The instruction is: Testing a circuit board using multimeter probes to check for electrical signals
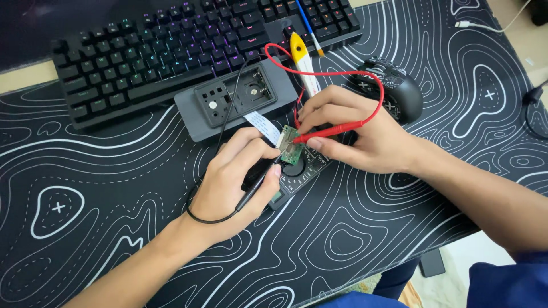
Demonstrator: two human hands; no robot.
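Observation:
My left hand (237, 179) grips a black test probe (260, 181) like a pen, its tip touching a small green circuit board (290, 144). My right hand (354, 134) holds a red test probe (331, 132), whose tip also touches the board. The board hangs on a white flat ribbon cable (262, 125) from an opened grey device (237, 101). Under both hands lies a black multimeter (297, 174) with a round dial. A red lead (342, 73) loops over my right hand, and a black lead (197, 214) curls around my left wrist.
A black keyboard (171, 51) with lit keys lies at the back. A black patterned mouse (394, 91) sits right of my right hand. A yellow and white tool (302, 63) and a blue pen (308, 25) lie near the keyboard. A black desk mat (114, 228) with white contour lines covers the table.

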